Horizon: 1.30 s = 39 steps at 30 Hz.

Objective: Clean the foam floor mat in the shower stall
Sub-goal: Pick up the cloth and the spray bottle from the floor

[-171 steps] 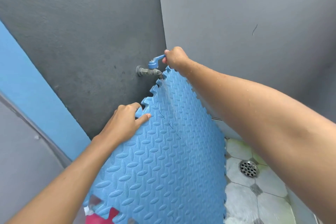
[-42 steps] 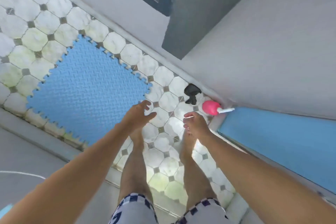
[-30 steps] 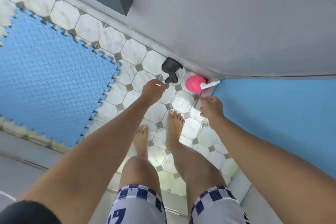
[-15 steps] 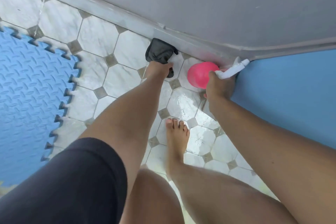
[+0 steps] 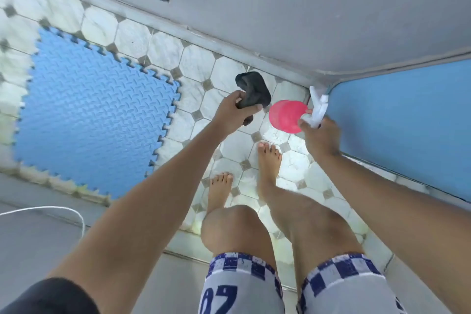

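The foam mat (image 5: 94,115), blue with a toothed interlocking border, lies flat on the tiled floor (image 5: 132,38) at the left of the scene. Its left edge is smeared by motion blur. Its near right corner is hidden behind the left forearm.

Left hand (image 5: 235,112): the grip is curled round a dark cloth (image 5: 253,92), right of the mat and apart from it. The fingers cover the lower part of the cloth; a small end shows below the hand. It cannot be told whether the cloth clears the floor.

Right hand (image 5: 319,135): the grip is curled round the neck of a pink spray bottle (image 5: 288,116). The white trigger head (image 5: 318,107) projects above the fingers. The bottle outline is doubled by blur, and the neck is hidden in the hand. Contact between bottle and floor cannot be determined.

Cloth and bottle are just beside each other, near the far corner where the grey wall (image 5: 305,7) meets a blue panel (image 5: 407,122). The panel is cut off at the right edge.

Two bare feet (image 5: 267,163) stand on the tiles below the hands. The checked shorts (image 5: 242,285) carry a printed number, partly cut off at the bottom edge. A white cable (image 5: 51,209) at the near left runs out of the left edge.
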{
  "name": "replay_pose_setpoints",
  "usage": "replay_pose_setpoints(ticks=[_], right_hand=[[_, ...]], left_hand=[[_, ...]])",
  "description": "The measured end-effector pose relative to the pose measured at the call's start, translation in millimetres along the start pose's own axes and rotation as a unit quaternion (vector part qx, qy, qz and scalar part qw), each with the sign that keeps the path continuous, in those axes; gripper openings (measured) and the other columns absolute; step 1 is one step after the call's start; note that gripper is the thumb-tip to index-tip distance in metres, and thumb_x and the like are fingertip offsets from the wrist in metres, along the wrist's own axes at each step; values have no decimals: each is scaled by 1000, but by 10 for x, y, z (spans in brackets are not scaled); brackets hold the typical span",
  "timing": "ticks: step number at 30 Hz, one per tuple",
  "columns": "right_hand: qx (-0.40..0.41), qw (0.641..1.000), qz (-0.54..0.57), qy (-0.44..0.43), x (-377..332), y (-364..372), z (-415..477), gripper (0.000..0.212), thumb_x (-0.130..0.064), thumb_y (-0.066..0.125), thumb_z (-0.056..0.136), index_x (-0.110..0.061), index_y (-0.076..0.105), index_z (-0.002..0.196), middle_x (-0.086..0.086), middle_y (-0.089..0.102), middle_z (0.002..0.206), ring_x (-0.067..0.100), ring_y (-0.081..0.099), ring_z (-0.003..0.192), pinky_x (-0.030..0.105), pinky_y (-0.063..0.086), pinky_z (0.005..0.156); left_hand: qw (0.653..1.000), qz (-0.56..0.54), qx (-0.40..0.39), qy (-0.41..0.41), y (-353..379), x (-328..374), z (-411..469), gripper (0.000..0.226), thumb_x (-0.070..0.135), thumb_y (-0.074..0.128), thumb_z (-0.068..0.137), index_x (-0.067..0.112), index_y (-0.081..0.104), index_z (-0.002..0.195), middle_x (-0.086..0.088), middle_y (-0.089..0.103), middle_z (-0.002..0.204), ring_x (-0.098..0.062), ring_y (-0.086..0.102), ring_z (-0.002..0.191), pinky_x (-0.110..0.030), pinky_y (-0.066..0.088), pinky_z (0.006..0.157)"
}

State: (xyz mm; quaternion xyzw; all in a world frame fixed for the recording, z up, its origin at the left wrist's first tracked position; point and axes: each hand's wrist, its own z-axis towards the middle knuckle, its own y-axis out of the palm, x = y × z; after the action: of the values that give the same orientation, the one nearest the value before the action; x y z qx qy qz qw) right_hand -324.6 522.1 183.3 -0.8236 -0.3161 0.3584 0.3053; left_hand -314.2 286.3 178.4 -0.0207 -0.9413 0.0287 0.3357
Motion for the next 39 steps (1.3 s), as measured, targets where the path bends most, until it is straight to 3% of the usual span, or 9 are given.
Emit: replay_pose_setpoints(ticks=[4, 9, 13, 16, 18, 22, 30, 36, 39], right_hand=[[-51, 998, 23, -19, -313, -705, -970, 33, -37, 67, 87, -13, 72, 108, 2, 70, 89, 22, 63, 82, 28, 44, 70], [-80, 995, 9, -65, -581, -1522, -1896, 42, -49, 57, 90, -9, 67, 95, 6, 59, 69, 23, 55, 62, 24, 35, 50], [-81, 989, 73, -98, -561, -2293, -2536, 56, -68, 56, 88, -18, 67, 111, -4, 60, 68, 8, 49, 50, 18, 32, 46], [-59, 989, 100, -94, -331, -2875, -3054, 23, -47, 59, 92, -28, 67, 101, -7, 67, 81, 7, 59, 68, 21, 42, 58], [-12, 988, 133, -81, -94, -3227, -3420, 9, -41, 62, 92, -33, 64, 95, -6, 70, 100, 12, 62, 87, 30, 47, 70], [116, 972, 200, -35, 421, -3871, -4263, 17, -26, 64, 96, -40, 58, 89, -7, 65, 89, 6, 51, 66, 31, 40, 65], [431, 831, 340, 91, 1774, -4632, -5505, 15, -20, 67, 95, -32, 67, 104, -19, 68, 96, 4, 62, 82, 11, 46, 72], [529, 748, 369, 157, 2928, -5102, -5828, 13, -20, 67, 96, -15, 67, 109, -10, 69, 96, 7, 65, 93, 17, 51, 80], [557, 729, 358, 176, 3377, -5385, -5910, 18, -19, 67, 96, -20, 67, 114, -13, 70, 103, 1, 64, 95, 13, 48, 76]], left_hand=[[999, 42, 5, -14, -227, 676, -1190, 48, 57, 56, 100, 12, 56, 84, -2, 53, 67, -14, 50, 60, -25, 38, 61], [994, 106, -34, -22, -314, 1570, -2377, 36, 26, 55, 105, 10, 51, 73, -5, 48, 62, -9, 46, 48, -22, 35, 53], [957, 247, -145, 38, -145, 2057, -3117, 22, 22, 70, 90, 2, 62, 95, -4, 61, 76, -15, 55, 65, -25, 40, 60], [934, 284, -202, 76, 205, 2321, -3555, 26, 17, 74, 80, 7, 67, 103, -3, 64, 86, -15, 59, 74, -24, 45, 61], [915, 307, -242, 105, 527, 2426, -3792, 25, 22, 73, 72, 14, 67, 95, 0, 64, 82, -15, 59, 72, -25, 45, 62], [874, 324, -335, 137, 1342, 2562, -4223, 11, 16, 74, 86, 15, 65, 93, -1, 63, 75, -16, 56, 61, -30, 43, 55], [802, 337, -470, 151, 3425, 2477, -5052, 20, 18, 75, 88, 11, 62, 99, -6, 69, 84, -23, 58, 72, -33, 43, 62], [773, 315, -529, 153, 5145, 2176, -5574, 16, 8, 66, 100, 7, 60, 115, -18, 75, 107, -26, 70, 93, -45, 55, 88], [771, 253, -570, 126, 5972, 2059, -5892, 17, 5, 59, 103, 5, 55, 119, -13, 73, 105, -20, 71, 84, -36, 60, 78]])
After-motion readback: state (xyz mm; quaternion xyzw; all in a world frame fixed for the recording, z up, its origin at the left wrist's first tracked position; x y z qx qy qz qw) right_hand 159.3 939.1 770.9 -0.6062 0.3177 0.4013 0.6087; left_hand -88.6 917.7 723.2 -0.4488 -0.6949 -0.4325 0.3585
